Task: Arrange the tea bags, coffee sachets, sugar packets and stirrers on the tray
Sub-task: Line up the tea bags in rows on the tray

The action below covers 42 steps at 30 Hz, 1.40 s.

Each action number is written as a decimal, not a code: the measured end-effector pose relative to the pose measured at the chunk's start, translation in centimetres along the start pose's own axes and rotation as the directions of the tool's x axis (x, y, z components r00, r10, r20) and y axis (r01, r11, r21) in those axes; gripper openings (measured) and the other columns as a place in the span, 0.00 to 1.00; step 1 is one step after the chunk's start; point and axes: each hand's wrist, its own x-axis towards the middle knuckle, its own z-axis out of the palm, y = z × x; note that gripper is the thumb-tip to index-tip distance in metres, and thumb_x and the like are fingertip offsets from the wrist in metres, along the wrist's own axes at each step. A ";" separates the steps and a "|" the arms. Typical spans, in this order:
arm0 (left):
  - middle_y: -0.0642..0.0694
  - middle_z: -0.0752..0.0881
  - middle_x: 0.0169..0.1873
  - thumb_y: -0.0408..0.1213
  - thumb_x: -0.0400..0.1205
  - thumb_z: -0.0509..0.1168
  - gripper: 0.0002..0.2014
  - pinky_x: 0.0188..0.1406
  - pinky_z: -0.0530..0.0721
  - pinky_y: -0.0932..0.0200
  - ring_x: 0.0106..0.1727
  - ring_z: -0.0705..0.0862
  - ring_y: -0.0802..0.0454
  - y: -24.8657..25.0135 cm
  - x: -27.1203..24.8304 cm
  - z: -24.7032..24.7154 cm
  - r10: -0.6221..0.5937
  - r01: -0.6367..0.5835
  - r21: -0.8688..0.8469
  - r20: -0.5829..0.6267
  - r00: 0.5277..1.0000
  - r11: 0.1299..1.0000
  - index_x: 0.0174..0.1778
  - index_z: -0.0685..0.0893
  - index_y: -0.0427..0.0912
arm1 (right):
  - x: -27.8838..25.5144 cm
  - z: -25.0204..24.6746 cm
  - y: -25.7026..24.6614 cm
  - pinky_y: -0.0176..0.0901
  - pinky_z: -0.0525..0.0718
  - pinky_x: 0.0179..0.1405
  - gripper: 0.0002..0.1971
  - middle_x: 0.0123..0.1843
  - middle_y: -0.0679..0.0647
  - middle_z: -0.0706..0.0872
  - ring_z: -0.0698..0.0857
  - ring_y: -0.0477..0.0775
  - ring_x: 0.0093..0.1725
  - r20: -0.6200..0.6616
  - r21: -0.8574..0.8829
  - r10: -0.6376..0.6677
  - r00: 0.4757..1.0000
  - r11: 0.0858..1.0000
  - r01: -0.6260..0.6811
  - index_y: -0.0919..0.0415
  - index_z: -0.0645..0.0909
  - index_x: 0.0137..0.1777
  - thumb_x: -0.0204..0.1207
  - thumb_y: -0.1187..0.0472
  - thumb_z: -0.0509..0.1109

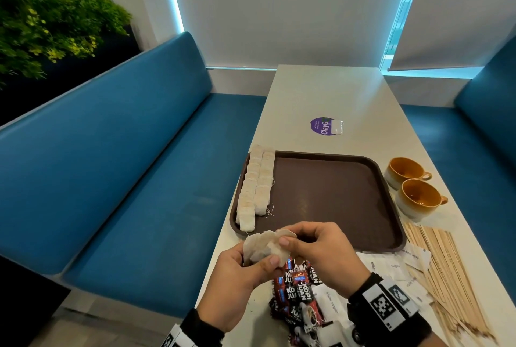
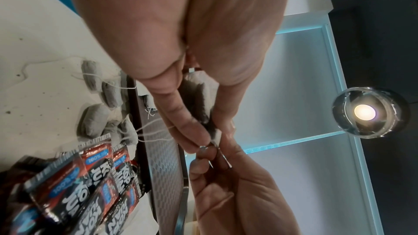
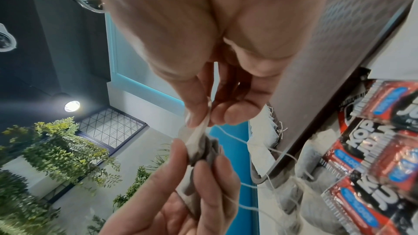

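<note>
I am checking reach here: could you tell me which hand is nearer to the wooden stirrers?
Right. The right hand is nearer the wooden stirrers at the table's right edge; the left hand is farther left, beyond the coffee sachets.

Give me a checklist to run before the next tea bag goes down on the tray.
1. Both hands hold tea bags: left hand grips the bunch of white paper tea bags, right hand pinches one. Ok.
2. One bag separated from the bunch: cannot tell.
3. Free floor on the brown plastic tray beside the two rows of laid tea bags. Ok.
4. Strings untangled: cannot tell.
5. Red-and-black coffee sachets off the tray, on the white table. Ok.
</note>
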 end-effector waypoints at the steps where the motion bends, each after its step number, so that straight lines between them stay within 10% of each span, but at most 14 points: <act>1: 0.29 0.91 0.54 0.27 0.72 0.77 0.17 0.51 0.91 0.47 0.53 0.91 0.37 0.0 0.0 0.0 -0.006 0.006 -0.008 -0.011 1.000 1.000 0.58 0.90 0.34 | 0.0 0.0 0.1 0.37 0.85 0.38 0.06 0.42 0.58 0.95 0.90 0.48 0.38 -0.007 0.019 0.000 1.000 1.000 0.000 0.61 0.94 0.51 0.75 0.66 0.81; 13: 0.34 0.90 0.40 0.22 0.78 0.73 0.15 0.26 0.85 0.56 0.34 0.88 0.40 0.4 -0.2 -0.1 -0.016 0.021 0.027 -0.174 0.985 0.999 0.58 0.79 0.26 | -0.2 0.6 1.9 0.62 0.89 0.53 0.11 0.48 0.73 0.91 0.89 0.64 0.44 0.017 0.223 0.071 0.997 0.972 -0.073 0.65 0.93 0.52 0.74 0.59 0.80; 21: 0.30 0.91 0.47 0.20 0.83 0.65 0.07 0.38 0.92 0.53 0.36 0.89 0.42 -0.4 0.3 -1.7 -0.045 0.036 -0.032 -0.319 0.947 0.999 0.55 0.83 0.29 | 2.0 0.4 2.0 0.53 0.91 0.53 0.07 0.49 0.66 0.94 0.93 0.63 0.47 -0.170 0.245 0.125 0.978 0.966 -0.080 0.64 0.92 0.52 0.84 0.63 0.72; 34: 0.30 0.92 0.49 0.18 0.85 0.60 0.10 0.44 0.92 0.52 0.40 0.91 0.36 -1.5 0.1 -4.8 -0.110 0.111 -0.017 -0.362 0.926 0.994 0.57 0.84 0.26 | 12.9 0.8 3.1 0.53 0.93 0.40 0.08 0.49 0.65 0.92 0.92 0.62 0.41 0.038 -0.539 0.181 0.983 0.832 -0.133 0.57 0.86 0.57 0.88 0.56 0.67; 42: 0.33 0.93 0.47 0.21 0.86 0.61 0.09 0.52 0.92 0.45 0.42 0.92 0.37 -1.0 0.1 -5.5 -0.123 0.123 -0.025 -0.377 0.918 0.992 0.56 0.85 0.32 | 16.2 1.9 4.2 0.50 0.95 0.37 0.04 0.43 0.59 0.89 0.87 0.52 0.33 -0.107 -0.442 0.195 0.975 0.869 -0.222 0.58 0.89 0.49 0.83 0.58 0.76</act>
